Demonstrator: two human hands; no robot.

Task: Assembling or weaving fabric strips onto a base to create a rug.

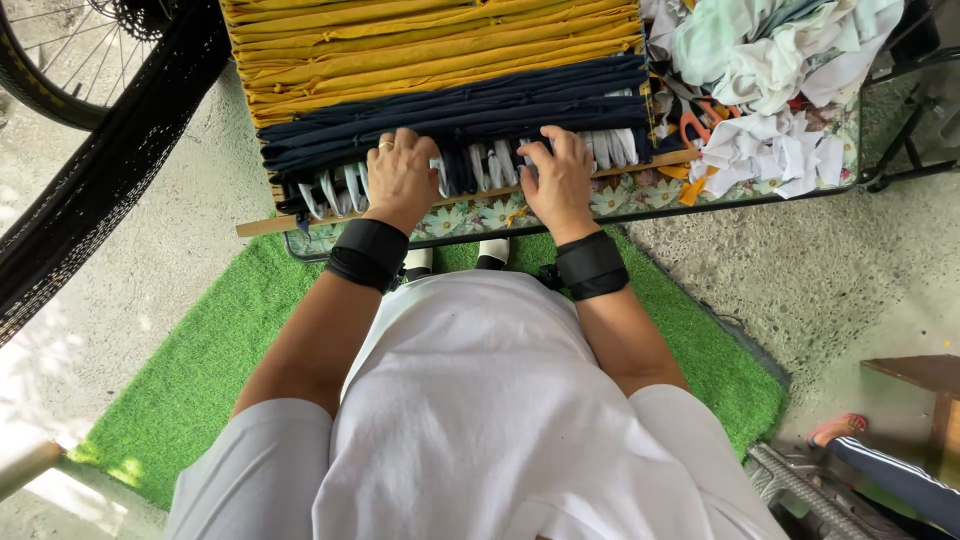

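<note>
My left hand (pixel 402 176) and my right hand (pixel 560 178) both rest palm-down on a row of folded navy and white cloth pieces (pixel 480 160) lined up on a table with a floral cover (pixel 640 195). Each wrist wears a black band. Behind the navy pieces lies a stack of folded yellow cloth (pixel 430 50). A wooden stick (pixel 300 222) runs along the front edge of the row. My fingers press on the cloth; neither hand grips anything.
A heap of white and pale green cloth scraps (pixel 770 70) with orange-handled scissors (pixel 700 125) sits at the table's right. A bicycle wheel (pixel 60 70) stands at left. Green artificial turf (pixel 200 380) covers the floor beneath. Another person's foot (pixel 838 428) shows at lower right.
</note>
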